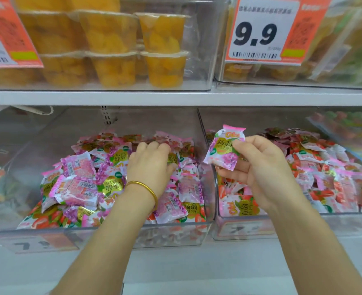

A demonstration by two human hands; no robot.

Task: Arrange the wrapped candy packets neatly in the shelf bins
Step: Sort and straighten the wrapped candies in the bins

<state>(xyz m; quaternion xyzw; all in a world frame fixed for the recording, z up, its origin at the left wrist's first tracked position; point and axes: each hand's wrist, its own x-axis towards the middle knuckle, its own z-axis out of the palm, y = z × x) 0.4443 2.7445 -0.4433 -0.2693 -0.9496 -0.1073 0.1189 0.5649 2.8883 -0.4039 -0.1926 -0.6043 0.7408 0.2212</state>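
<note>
- Nearest me, the clear plastic left bin (103,235) and the clear plastic right bin (303,222) sit side by side on the lower shelf, front walls toward me.
- I judge that I am mid-sort: a stray is out of the wrong bin and not yet placed.
- My right hand (258,167) pinches a purple-and-white grape-printed plastic candy packet (222,150) between thumb and curled fingertips. It is raised upright, clear of the heaps, above the right bin's left front corner beside the dividing wall.
- My left hand (152,165), a thin gold bangle (143,187) at the wrist, is palm-down in the left bin. Its fingers bend onto the loose heap of purple grape packets (80,184). The tips are buried, so I cannot tell whether they hold one.
- The right bin holds mostly red strawberry-printed packets (335,188); a few red ones also lie at the left bin's front.
- Next move, as I see it: carry the held packet left across the divider and lay it flat, label up, among its own kind.
- Farther up, clear cups of yellow fruit (163,50) and an orange-and-white "9.9" price tag (258,33) stand on the shelf above.
</note>
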